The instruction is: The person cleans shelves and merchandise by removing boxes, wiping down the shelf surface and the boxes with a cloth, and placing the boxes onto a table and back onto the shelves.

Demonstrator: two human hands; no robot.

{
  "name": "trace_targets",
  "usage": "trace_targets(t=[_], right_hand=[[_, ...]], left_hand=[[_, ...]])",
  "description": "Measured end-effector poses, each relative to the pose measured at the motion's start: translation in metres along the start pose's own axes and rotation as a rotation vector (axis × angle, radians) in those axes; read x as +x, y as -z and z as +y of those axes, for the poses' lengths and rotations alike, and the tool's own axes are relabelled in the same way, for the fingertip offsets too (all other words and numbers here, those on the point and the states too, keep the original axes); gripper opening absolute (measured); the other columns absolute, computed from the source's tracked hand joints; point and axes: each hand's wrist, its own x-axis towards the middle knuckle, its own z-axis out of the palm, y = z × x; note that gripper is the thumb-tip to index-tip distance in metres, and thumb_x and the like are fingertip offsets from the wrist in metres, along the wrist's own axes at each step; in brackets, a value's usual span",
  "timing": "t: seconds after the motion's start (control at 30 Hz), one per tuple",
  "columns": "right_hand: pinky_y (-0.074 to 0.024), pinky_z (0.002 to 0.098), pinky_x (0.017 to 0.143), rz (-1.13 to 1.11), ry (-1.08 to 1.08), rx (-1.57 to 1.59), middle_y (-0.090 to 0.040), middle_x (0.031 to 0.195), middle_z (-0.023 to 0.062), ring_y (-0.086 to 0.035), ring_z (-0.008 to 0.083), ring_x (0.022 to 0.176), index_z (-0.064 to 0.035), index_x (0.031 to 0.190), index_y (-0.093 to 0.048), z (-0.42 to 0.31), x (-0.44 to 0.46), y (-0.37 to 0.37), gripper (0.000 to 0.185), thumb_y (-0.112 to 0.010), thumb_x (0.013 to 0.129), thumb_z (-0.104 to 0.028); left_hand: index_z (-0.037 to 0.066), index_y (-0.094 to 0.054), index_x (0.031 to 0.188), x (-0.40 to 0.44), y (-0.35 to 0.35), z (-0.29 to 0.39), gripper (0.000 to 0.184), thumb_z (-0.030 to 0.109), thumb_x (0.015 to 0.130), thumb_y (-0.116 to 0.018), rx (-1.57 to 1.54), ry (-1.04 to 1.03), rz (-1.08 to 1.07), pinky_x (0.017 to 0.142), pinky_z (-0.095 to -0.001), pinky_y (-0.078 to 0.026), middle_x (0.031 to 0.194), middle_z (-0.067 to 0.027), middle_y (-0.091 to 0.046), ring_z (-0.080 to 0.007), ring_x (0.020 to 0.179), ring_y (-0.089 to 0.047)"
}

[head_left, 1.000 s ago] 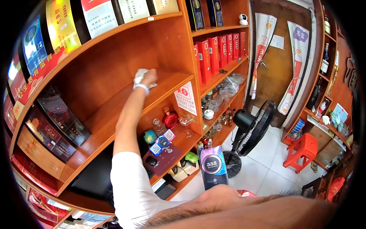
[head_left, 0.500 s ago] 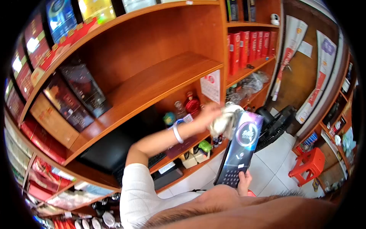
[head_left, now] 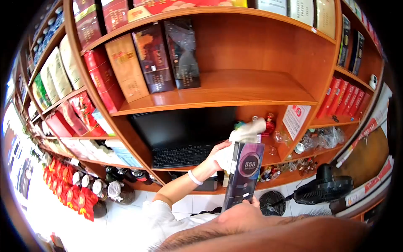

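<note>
My left hand (head_left: 220,152), with a white band at the wrist, is closed on a pale cloth (head_left: 248,130). The cloth lies against the upper left edge of a dark box (head_left: 250,165) marked "555". Low on the box, the fingers of my right hand (head_left: 253,202) grip its bottom end; most of that hand is hidden. The box stands tilted in front of the wooden shelving (head_left: 252,94). Behind the left hand are a black monitor (head_left: 184,126) and a keyboard (head_left: 182,156).
Boxed goods (head_left: 182,54) line the shelf at upper left, with red boxes (head_left: 344,98) at right. Glassware (head_left: 321,140) sits on a lower shelf. A black fan (head_left: 323,190) stands on the floor at right, jars (head_left: 119,191) at lower left.
The view has turned left. My left hand has come down from the upper shelf with the cloth to the box. The box has come up, and my right hand now shows at its bottom.
</note>
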Motion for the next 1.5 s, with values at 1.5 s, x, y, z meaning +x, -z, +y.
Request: trace_targets(t=[1.5], right_hand=[[-0.0377,0.0246,0.082,-0.179,0.724,0.135,-0.056,0.100,0.0037,-0.050,0.0105,0.092,0.0002,0.110,-0.050,-0.292,0.298,-0.055,0.037,-0.063,0.080,-0.015]], left_hand=[[-0.004,-0.049,0.069,-0.108,0.012,0.250,0.025,0.018,0.078,-0.051,2.068,-1.421,0.934,0.068,-0.0451,-0.039,0.076,-0.0210,-0.053,-0.0375,0.075,-0.051]])
